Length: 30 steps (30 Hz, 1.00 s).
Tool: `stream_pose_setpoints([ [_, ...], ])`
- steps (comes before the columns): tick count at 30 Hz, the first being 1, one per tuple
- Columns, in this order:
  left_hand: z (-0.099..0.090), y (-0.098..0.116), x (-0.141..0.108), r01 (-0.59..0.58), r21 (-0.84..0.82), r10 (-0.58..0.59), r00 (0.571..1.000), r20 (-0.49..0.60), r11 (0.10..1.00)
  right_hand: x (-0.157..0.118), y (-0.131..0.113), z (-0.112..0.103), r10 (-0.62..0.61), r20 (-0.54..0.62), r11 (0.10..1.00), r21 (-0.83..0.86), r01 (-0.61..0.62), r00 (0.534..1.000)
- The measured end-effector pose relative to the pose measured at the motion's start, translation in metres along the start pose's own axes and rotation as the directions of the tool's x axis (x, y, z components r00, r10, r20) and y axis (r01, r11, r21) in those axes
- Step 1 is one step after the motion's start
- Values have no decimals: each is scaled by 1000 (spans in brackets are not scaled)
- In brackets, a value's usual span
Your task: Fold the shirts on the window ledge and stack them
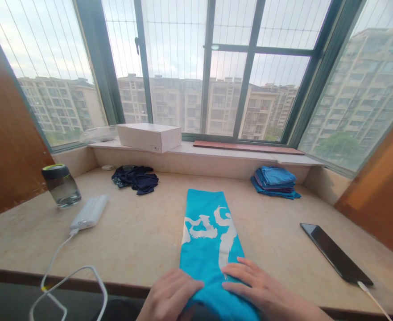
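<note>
A turquoise garment [204,252] with large white brush-like print lies folded into a long narrow strip on the counter. Its near end hangs over the front edge towards me and bulges into a thick fold. My left hand [172,294] is closed on the left side of that near end, its fingers curled and partly hidden. Flat on the right side of the strip rests my right hand [256,285], fingers stretched out and thumb apart, pressing on the cloth beside the white print.
Folded blue clothes [275,182] are stacked at the back right, with a dark crumpled garment [134,178] at the back left. A bottle [61,186], a cabled power bank [89,212] and a plugged-in phone [336,253] lie around. A white box [148,137] sits on the windowsill.
</note>
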State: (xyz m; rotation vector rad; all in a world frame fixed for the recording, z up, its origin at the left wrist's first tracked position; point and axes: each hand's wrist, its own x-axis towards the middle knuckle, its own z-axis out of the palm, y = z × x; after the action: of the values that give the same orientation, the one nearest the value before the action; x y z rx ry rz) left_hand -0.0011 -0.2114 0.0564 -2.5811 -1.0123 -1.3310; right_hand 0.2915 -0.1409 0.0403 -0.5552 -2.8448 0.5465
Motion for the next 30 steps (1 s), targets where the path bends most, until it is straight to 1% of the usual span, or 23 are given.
stream_pose_setpoints([
  [2,2,4,19,144,-67,-150,985,-83,987,4,-1,11,13,-86,1000,-21,-15,996],
  [3,3,6,29,212,-103,-221,970,-96,972,7,0,19,38,-159,999,15,-36,987],
  [5,4,8,48,303,-169,-322,941,-101,938,13,5,35,120,-305,985,152,-76,945],
  [6,4,7,57,342,-190,-365,926,-99,920,16,8,41,169,-358,970,227,-90,918],
  [8,4,-1,74,431,-220,-461,881,-105,875,21,12,47,253,-424,939,325,-114,870],
  [9,5,-8,82,478,-236,-512,852,-109,846,25,15,45,279,-450,929,351,-119,849],
  [11,8,-33,99,565,-272,-606,790,-95,779,34,22,31,313,-507,906,413,-93,803],
  [12,11,-50,107,600,-287,-642,763,-76,747,41,27,20,334,-536,890,450,-72,775],
  [14,22,-88,120,678,-285,-707,707,1,677,60,46,-4,389,-572,854,518,-49,723],
  [15,29,-108,125,721,-260,-739,672,40,642,71,59,-15,436,-565,837,540,-86,700],
  [17,46,-145,128,807,-141,-795,589,144,573,93,88,-28,522,-508,795,580,-175,685],
  [18,54,-159,126,823,-113,-807,568,165,556,103,103,-30,568,-456,767,596,-239,685],
  [19,63,-172,123,836,-88,-817,548,179,542,111,118,-30,614,-422,739,605,-298,667],
  [20,70,-181,119,844,-70,-825,536,182,532,117,131,-27,643,-407,723,603,-338,649],
  [22,82,-194,109,849,-56,-834,526,168,525,123,150,-20,674,-412,710,591,-383,614],
  [24,87,-199,99,848,-52,-835,529,152,527,126,161,-13,669,-439,726,560,-400,600],
  [27,84,-198,90,821,5,-814,567,125,572,127,168,-8,640,-496,766,469,-439,587],
  [30,73,-191,88,764,186,-786,607,120,618,129,165,-6,622,-549,780,373,-503,558],
])
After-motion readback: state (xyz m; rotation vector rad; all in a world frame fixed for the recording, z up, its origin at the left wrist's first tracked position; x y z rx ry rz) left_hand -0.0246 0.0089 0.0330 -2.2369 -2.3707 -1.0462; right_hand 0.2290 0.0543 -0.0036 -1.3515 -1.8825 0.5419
